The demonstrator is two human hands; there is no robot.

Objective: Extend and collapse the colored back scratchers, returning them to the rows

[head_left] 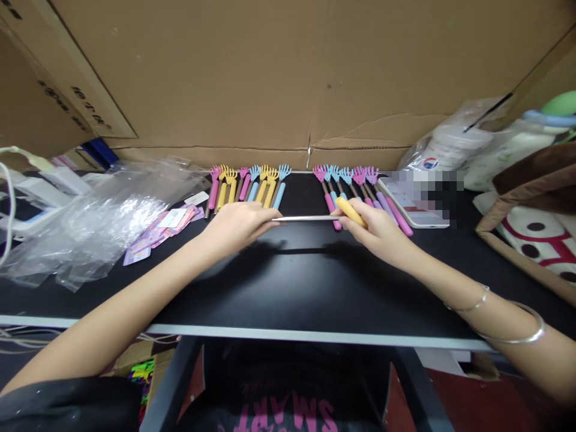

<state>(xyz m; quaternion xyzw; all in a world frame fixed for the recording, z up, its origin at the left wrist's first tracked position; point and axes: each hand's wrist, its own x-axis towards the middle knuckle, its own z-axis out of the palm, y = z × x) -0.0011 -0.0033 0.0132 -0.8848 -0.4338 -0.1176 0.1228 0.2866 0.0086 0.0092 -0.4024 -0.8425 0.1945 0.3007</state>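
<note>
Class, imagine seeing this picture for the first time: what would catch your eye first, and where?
Probably the metal rod at the centre, spanning from the left hand to the right hand, which also holds a yellow handle. Just beyond, colourful back scratchers lie in two groups on the black table. At left, clear plastic bags shine in a heap.

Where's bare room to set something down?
Widest: the black tabletop nearer than the held rod, bordered by the left forearm, right forearm and pale front edge. Narrower: the gap between the left scratchers and right scratchers. Crowded: left side, with plastic bags and cards; right rear, with phone and cup.
</note>
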